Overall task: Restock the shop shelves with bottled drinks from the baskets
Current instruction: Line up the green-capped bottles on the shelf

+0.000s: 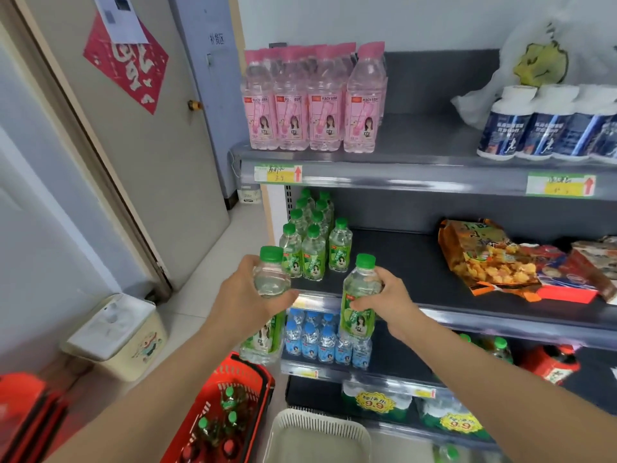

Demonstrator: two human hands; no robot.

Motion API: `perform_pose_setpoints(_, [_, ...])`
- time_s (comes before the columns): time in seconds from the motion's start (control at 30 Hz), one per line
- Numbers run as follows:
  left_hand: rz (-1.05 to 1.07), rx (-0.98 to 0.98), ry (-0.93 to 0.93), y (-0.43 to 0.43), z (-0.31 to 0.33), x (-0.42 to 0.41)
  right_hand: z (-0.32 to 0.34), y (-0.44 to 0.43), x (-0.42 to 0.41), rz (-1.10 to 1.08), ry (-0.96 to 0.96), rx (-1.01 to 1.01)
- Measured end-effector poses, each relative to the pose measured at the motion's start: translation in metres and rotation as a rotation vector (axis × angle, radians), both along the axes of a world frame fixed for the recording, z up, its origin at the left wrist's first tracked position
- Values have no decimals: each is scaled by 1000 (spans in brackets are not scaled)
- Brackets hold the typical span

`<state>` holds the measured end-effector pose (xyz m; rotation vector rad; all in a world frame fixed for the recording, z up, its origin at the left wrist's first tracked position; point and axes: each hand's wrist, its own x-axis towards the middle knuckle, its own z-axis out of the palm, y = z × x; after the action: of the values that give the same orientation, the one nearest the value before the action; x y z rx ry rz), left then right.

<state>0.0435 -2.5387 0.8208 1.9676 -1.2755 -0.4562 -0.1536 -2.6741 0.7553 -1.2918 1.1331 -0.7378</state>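
Note:
My left hand (247,295) grips a green-capped clear bottle (267,332) by its upper body, upright, in front of the middle shelf's left end. My right hand (387,300) holds a second green-capped bottle (359,299) with a green label, just before the middle shelf's (400,262) front edge. Several matching green bottles (314,242) stand in rows at that shelf's left side. A red basket (223,412) on the floor below holds several dark bottles with green and red caps.
Pink peach-soda bottles (310,105) and blue-white canisters (547,125) fill the top shelf. Snack bags (490,259) lie at the middle shelf's right. Blue-capped bottles (320,339) stand one shelf lower. A white basket (317,436), a cream bin (117,332) and a door (133,145) are nearby.

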Motion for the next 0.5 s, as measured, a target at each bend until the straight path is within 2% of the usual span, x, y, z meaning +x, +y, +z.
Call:
perform_pose_setpoints(0.17, [123, 16, 29, -44, -10, 0, -23, -68, 20, -25, 26, -12])
perform_pose_setpoints(0.3, [166, 4, 37, -72, -23, -1, -46, -107, 41, -30, 172, -167])
perform_pose_setpoints(0.5, [148, -16, -10, -96, -48, -3, -74, -128, 59, -45, 232, -290])
